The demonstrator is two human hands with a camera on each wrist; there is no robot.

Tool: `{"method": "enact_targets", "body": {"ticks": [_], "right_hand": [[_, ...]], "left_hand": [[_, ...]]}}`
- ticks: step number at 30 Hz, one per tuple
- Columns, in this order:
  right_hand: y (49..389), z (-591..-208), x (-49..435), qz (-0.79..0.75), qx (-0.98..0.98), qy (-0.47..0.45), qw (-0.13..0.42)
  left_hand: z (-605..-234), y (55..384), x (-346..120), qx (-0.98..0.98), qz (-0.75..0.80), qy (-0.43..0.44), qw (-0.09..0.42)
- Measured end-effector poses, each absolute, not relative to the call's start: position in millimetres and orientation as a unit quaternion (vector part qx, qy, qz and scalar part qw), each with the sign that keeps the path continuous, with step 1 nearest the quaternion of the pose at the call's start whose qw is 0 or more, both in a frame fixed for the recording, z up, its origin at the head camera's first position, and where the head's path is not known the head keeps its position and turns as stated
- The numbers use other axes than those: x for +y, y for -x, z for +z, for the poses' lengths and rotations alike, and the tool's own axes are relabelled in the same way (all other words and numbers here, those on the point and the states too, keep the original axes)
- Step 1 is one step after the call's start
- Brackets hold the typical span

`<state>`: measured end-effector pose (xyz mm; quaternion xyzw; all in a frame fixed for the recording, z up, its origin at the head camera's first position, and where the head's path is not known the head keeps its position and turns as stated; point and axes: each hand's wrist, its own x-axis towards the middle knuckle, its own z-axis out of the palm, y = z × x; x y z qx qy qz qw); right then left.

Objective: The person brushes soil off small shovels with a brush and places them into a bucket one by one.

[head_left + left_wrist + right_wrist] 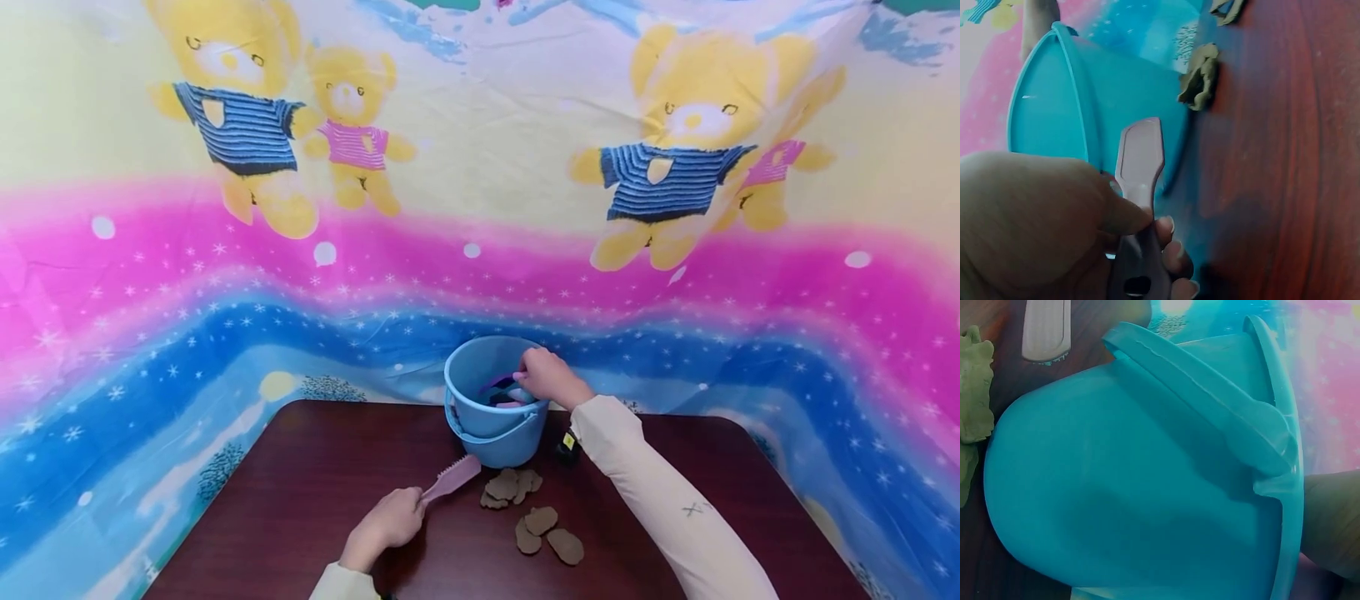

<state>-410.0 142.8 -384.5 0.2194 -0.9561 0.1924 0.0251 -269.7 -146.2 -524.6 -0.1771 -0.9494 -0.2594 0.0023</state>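
Observation:
My left hand (392, 518) grips the narrow handle of a pink brush (453, 477), thumb on top and fingers beneath. Its flat head points toward the light blue bucket (498, 443), bristles along the upper side; the left wrist view shows the smooth back of the brush (1141, 150). At the bucket's right rim, my right hand (553, 377) reaches in and pinches a dark purple object (498, 384), whose kind is unclear. Pale and pink things (510, 405) lie beside it inside. In the right wrist view, the bucket wall (1129, 462) hides the fingers.
Several flat brown pieces (566, 547) with uneven edges lie on the dark wooden table (322, 467), in front of the bucket. The bucket's handle (491, 439) hangs down its front. A cloth (480, 208) printed with bears hangs behind the table.

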Motion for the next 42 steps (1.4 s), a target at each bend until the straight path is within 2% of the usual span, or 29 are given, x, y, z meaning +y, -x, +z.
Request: {"method": "enact_targets", "body": {"ticks": [9,18,35,42], "right_hand": [[414.4,-385.7,135.8,0.182,-0.963,-0.197,0.021],[414.7,-392.9,138.0,0.190,-0.962,-0.196,0.021],[411.8,-391.3,138.3,0.192,-0.964,-0.183,-0.001],[410.8,-390.7,137.2,0.181,-0.967,-0.177,-0.014]], "left_hand": [[-529.8,263.2,-139.7,-0.955,-0.263,0.137,0.023],[-537.0,258.1,-130.4,-0.962,-0.225,0.155,0.012],[-543.6,256.5,-128.6,-0.953,-0.239,0.181,0.040],[-540.4,255.2,-131.5,-0.954,-0.233,0.188,0.034]]}}
